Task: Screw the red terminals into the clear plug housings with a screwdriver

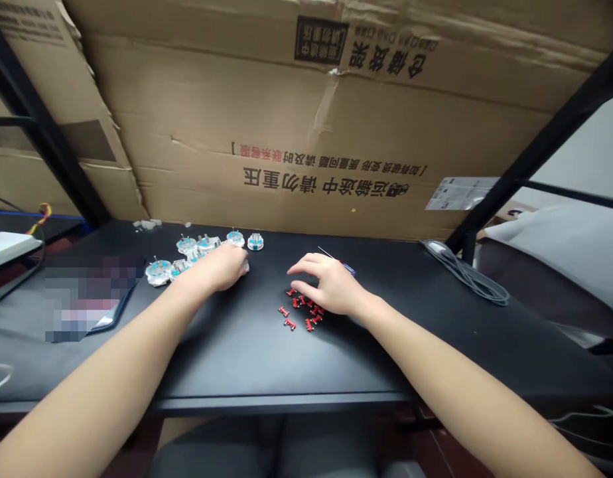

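My left hand (225,267) is curled down at the right edge of a group of round white plug parts (158,271) with metal pins and turquoise inserts. Its fingers are closed, and the whitish edge of one such part shows beside the fingertips; the rest is hidden by the hand. Another plug part (255,241) stands by itself just beyond. Over a loose scatter of small red pieces with metal ends (289,324) hovers my right hand (331,282), thumb and fingers apart with nothing between them. Behind it, a screwdriver (348,268) with a blue handle is partly covered.
A large cardboard sheet (286,119) walls off the back of the black table (286,365). Coiled grey cable (466,275) lies at the right. On the left are a dark-edged pouch (110,318), small clear bits (147,226) and a white box (8,249). Black frame posts flank both sides.
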{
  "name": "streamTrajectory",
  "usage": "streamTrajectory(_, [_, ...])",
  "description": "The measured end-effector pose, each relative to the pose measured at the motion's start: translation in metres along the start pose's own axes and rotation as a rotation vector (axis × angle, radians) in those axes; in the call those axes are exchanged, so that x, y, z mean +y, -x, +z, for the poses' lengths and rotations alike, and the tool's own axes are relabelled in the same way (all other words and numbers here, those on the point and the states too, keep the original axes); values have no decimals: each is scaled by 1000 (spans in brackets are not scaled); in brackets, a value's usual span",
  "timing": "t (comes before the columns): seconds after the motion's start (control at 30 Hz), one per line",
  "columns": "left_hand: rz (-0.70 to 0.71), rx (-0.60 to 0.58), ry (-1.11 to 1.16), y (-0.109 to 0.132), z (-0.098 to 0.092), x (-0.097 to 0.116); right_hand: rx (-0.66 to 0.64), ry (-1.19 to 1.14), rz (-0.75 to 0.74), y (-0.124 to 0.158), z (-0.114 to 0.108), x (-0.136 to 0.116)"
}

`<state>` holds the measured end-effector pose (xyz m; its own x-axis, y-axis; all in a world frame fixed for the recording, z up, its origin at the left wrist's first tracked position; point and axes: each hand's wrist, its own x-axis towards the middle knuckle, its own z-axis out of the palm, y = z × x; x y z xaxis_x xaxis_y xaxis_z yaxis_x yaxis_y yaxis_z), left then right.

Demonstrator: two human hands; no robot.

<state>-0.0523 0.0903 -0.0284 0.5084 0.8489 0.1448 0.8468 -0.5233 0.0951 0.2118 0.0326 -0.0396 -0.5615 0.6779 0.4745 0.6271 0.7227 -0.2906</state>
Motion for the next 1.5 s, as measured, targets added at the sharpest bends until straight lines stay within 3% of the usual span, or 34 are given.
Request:
streamTrajectory(0.13, [-27, 40, 89, 3, -8, 10, -13, 4, 5, 0, -1, 1])
streamTrajectory(0.4, [128, 153, 529, 2, -12, 46, 68, -33, 33, 1, -2, -1])
streamTrajectory(0.63, [90, 225, 759, 2, -14, 48, 186, 71, 136, 0, -11, 2])
streamTrajectory(0.83, [65, 382, 874, -2, -13, 49, -46, -4, 63, -1, 0, -3])
streamTrajectory(0.97, [95, 391, 859, -10, -21, 50, -159, -16, 99, -4, 10, -6])
streamTrajectory(1.1, [108, 384, 830, -12, -23, 53, -193, -25, 153, -4, 12, -7])
streamTrajectory(1.33, [61, 408, 854, 1, -7, 51, -208, -26, 188, -5, 12, -10])
streamTrajectory(1.5, [27, 420, 850, 9, -11, 55, -196, -35, 168, -5, 16, -11])
